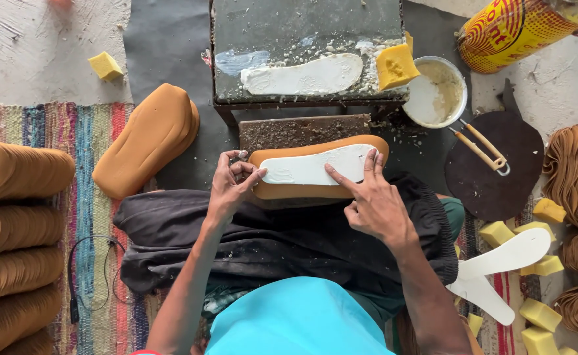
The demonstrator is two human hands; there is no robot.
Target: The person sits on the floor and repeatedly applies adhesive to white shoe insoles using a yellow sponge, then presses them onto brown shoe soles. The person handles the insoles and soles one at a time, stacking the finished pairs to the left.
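At the far left, finished tan soles [14, 217] are being kept in tall stacks on the striped rug [98, 197], and a small pile of tan soles [147, 138] is lying beside them, so a good share of the work is judged to be done. In the middle, a white insole [315, 166] is being pressed onto a tan sole [322, 177] resting on the lap cloth [269, 236]: the heel end is being pinched by the left hand [231, 184], its fingers curled together on the edge, while the toe end is being smoothed by the right hand [374, 200], its fingers spread apart and flat. Another glue-coated white insole [302, 75] is waiting on the grey work board [302, 26], beside a yellow sponge [395, 66] and a glue bowl [437, 92]. Further right, loose white insoles [499, 263] and coiled tan strips [575, 177] are being kept unused, so more is judged left. At the upper right, a cylindrical yellow can with red lettering [519, 26] is lying tilted.
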